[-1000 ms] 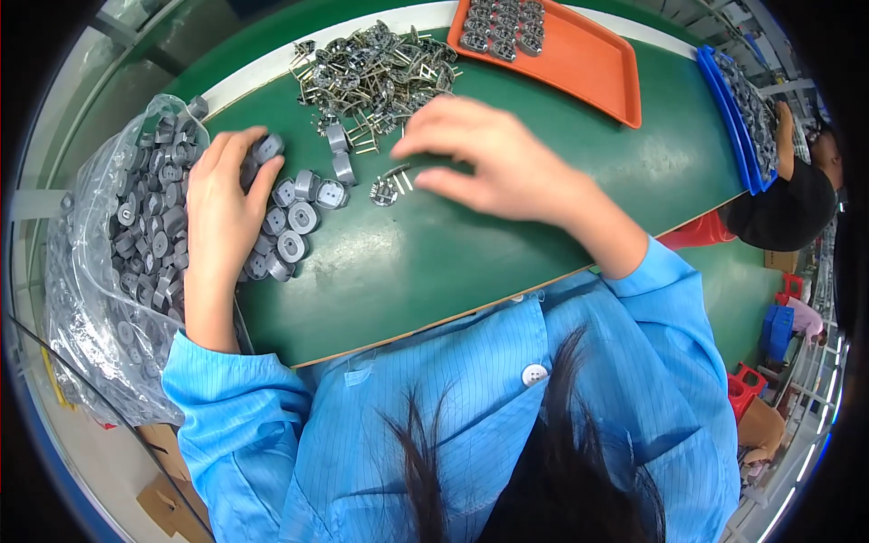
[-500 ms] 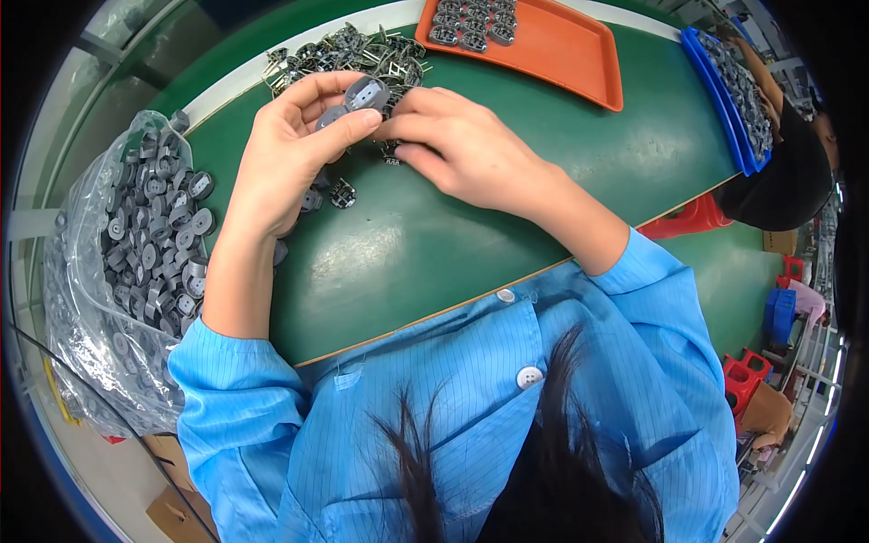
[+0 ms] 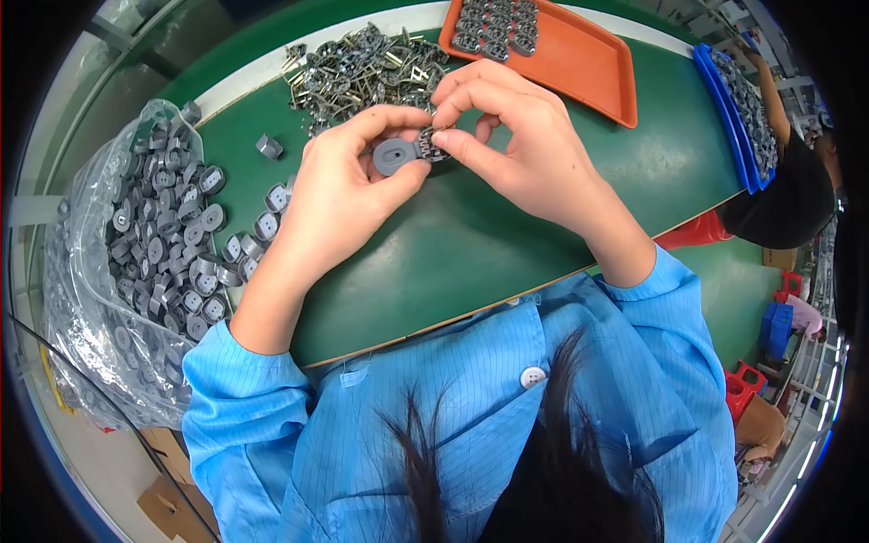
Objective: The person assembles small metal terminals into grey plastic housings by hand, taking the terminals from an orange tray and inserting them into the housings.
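Note:
My left hand [image 3: 348, 185] is closed round a grey round plastic cap [image 3: 393, 157], its disc face with a small central hole turned up. Against the cap's right side, my right hand [image 3: 520, 136] pinches a small circuit board [image 3: 433, 145] between thumb and fingertips. The board and cap meet or nearly touch; the fingers partly hide where. Just beyond both hands lies a heap of small circuit boards with metal prongs [image 3: 371, 72]. Several loose grey caps [image 3: 267, 224] sit on the table beside my left forearm.
A clear plastic bag [image 3: 158, 226] full of grey caps stands at the left. An orange tray [image 3: 579, 68] with rows of filled round pieces lies at the far side. Blue trays [image 3: 733, 118] stand far right, by another person's arm [image 3: 771, 100]. The green table [image 3: 434, 262] has a bending front edge.
Both hands have moved right, and the cap has turned its disc face up. My right fingers now hold a circuit board against it. The view has shifted slightly, uncovering loose caps.

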{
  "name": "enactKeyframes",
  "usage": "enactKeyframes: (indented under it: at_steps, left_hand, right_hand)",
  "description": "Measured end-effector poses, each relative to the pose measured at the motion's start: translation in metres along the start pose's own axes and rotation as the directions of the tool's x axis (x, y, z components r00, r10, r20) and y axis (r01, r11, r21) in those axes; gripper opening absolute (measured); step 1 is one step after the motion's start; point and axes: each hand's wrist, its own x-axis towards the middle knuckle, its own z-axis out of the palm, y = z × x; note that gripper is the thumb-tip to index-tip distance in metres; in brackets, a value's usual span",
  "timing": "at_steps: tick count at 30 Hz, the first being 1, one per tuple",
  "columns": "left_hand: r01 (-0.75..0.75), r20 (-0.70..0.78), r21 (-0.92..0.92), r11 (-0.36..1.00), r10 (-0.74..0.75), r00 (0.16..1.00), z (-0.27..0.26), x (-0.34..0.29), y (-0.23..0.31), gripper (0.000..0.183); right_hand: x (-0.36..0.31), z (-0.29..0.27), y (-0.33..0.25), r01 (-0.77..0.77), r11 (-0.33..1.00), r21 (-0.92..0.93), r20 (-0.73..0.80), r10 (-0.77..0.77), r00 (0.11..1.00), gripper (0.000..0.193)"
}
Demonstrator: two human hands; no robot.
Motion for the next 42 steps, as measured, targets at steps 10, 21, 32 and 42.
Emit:
enactKeyframes:
  at_steps: [10,21,32,42]
  left_hand:
    - [0.109,0.087,-0.158,0.981,-0.096,0.992,0.004,-0.006,0.008,0.034]
    - [0.346,0.195,-0.671,0.656,-0.294,0.936,0.007,-0.007,-0.001,0.027]
    - [0.207,0.029,-0.574,0.792,-0.233,0.972,0.012,-0.009,0.012,0.041]
    - [0.137,-0.002,-0.487,0.863,-0.158,0.987,-0.007,-0.001,0.006,0.042]
  right_hand:
    - [-0.012,0.002,-0.014,-0.275,0.950,0.151,0.005,0.277,0.961,0.016]
    - [-0.040,0.007,-0.008,0.096,0.970,-0.223,-0.224,-0.147,0.963,0.024]
    - [0.005,-0.069,0.102,-0.566,0.824,0.027,-0.157,0.563,0.811,0.020]
    - [0.015,-0.060,0.107,-0.643,0.737,-0.209,-0.198,0.612,0.766,0.020]
